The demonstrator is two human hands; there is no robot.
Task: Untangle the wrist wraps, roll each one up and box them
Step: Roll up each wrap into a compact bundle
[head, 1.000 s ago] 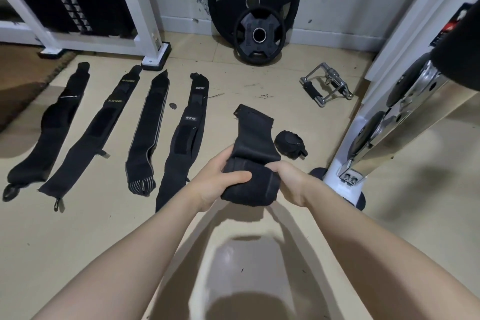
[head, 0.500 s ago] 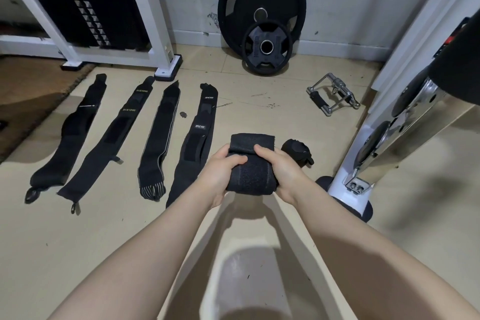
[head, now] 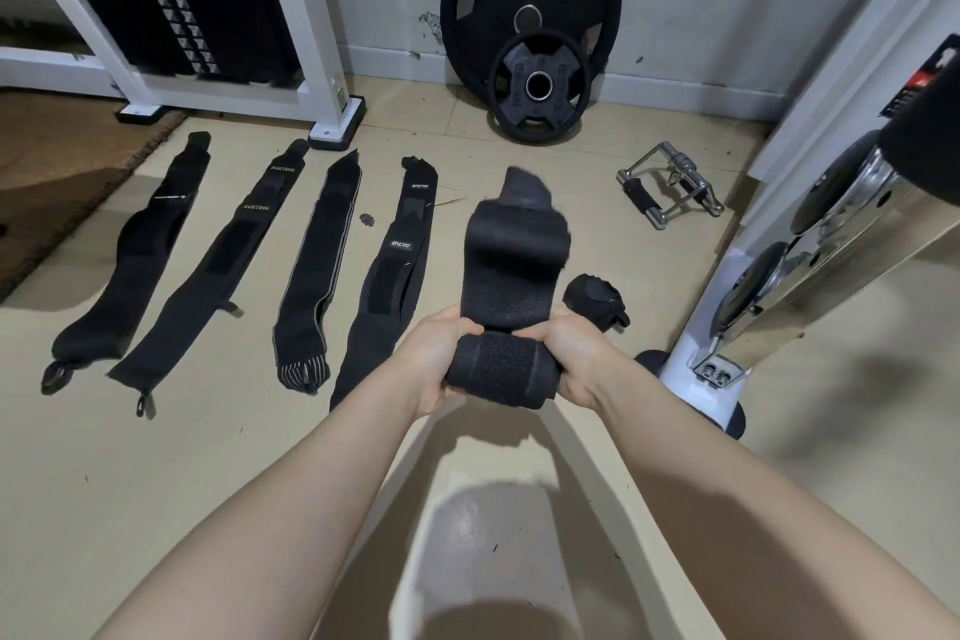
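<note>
I hold a half-rolled black wrist wrap (head: 501, 369) above the floor. My left hand (head: 434, 359) grips the left end of the roll and my right hand (head: 574, 353) grips the right end. The loose tail (head: 511, 255) of this wrap stands up and folds over beyond my fingers, blurred at its tip. Several flat black wraps lie side by side on the floor to the left, the nearest one (head: 387, 286) marked with a white label. A finished black roll (head: 592, 300) sits on the floor just right of my hands. No box is in view.
Two weight plates (head: 530, 21) lean on the back wall. A metal cable handle (head: 667, 192) lies at the right. A white machine base (head: 701, 379) and chrome parts stand close on the right. A white rack foot (head: 335, 127) and a brown mat (head: 52, 161) are at the left.
The wrap's tail, folded down over the roll half a second ago, now stands up and away from me. My hands stay on the two ends of the roll.
</note>
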